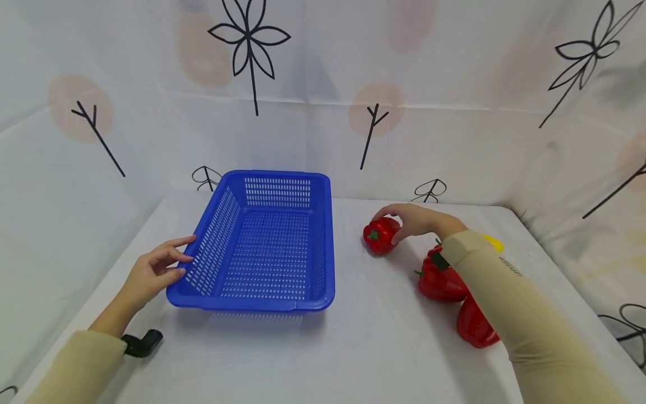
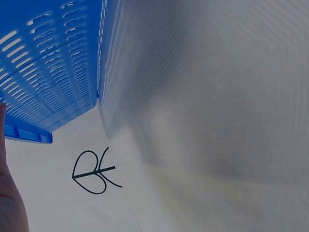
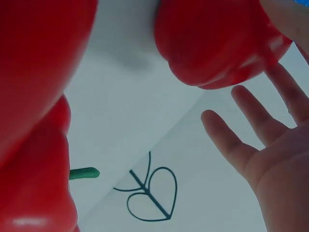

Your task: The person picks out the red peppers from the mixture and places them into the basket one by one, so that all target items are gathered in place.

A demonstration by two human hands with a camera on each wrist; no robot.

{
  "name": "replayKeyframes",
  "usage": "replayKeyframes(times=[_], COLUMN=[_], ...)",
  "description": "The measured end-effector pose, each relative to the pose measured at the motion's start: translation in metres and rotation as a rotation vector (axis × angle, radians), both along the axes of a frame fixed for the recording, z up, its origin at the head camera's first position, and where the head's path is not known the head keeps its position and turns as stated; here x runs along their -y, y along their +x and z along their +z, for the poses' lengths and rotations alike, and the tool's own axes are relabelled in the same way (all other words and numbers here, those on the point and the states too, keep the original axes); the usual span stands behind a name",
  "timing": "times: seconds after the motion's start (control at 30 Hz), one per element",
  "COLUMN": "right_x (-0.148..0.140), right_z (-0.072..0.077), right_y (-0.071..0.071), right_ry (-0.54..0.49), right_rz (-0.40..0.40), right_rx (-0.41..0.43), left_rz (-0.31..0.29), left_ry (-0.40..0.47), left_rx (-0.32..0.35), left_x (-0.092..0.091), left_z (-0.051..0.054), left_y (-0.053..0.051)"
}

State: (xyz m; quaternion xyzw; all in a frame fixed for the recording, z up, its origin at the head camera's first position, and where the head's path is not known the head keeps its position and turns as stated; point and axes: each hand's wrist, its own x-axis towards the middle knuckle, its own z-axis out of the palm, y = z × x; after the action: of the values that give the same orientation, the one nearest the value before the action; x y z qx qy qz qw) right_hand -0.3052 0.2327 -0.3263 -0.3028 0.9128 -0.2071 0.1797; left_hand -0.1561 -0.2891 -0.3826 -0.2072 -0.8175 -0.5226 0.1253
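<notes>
A blue plastic basket (image 1: 267,303) with slotted sides stands on the white table, with nothing inside it. The left hand (image 1: 151,269) touches the basket's left rim with its fingertips, fingers loosely bent; the left wrist view shows only a sliver of it beside the slotted wall (image 2: 48,63). To the right of the basket, the right hand (image 1: 416,220) grips a red bell pepper (image 1: 375,235) with thumb and fingers, and its other fingers stand apart below the pepper in the right wrist view. That pepper appears to rest on the table.
Two more red bell peppers, one behind (image 1: 436,280) and one nearer (image 1: 474,325), lie under the right forearm, partly hidden. A yellow item (image 1: 493,243) shows just beyond the sleeve. White patterned cloth (image 1: 313,134) hangs behind the table and at both sides.
</notes>
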Motion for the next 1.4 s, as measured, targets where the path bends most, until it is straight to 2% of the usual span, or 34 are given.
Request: replayKeyframes(times=[0.13, 0.47, 0.63, 0.87, 1.13, 1.4], right_x=[0.002, 0.007, 0.007, 0.008, 0.012, 0.013], right_z=[-0.004, -0.003, -0.002, -0.002, -0.002, 0.004], right_y=[-0.003, -0.003, -0.001, -0.001, 0.003, -0.001], right_ry=[0.000, 0.019, 0.028, 0.037, 0.039, 0.045], right_rz=[0.025, -0.057, -0.067, -0.081, -0.074, -0.072], right_rx=[0.027, 0.078, 0.067, 0.061, 0.047, 0.018], left_rz=[0.003, 0.014, 0.008, -0.030, -0.024, -0.015], left_ry=[-0.003, -0.002, -0.004, 0.038, 0.034, 0.028], left_rx=[-0.003, -0.005, -0.012, 0.004, 0.006, -0.003], left_x=[0.000, -0.001, -0.002, 0.000, 0.000, -0.001], left_z=[0.000, 0.001, 0.001, 0.001, 0.000, 0.000], left_y=[0.000, 0.001, 0.000, 0.001, 0.002, 0.003])
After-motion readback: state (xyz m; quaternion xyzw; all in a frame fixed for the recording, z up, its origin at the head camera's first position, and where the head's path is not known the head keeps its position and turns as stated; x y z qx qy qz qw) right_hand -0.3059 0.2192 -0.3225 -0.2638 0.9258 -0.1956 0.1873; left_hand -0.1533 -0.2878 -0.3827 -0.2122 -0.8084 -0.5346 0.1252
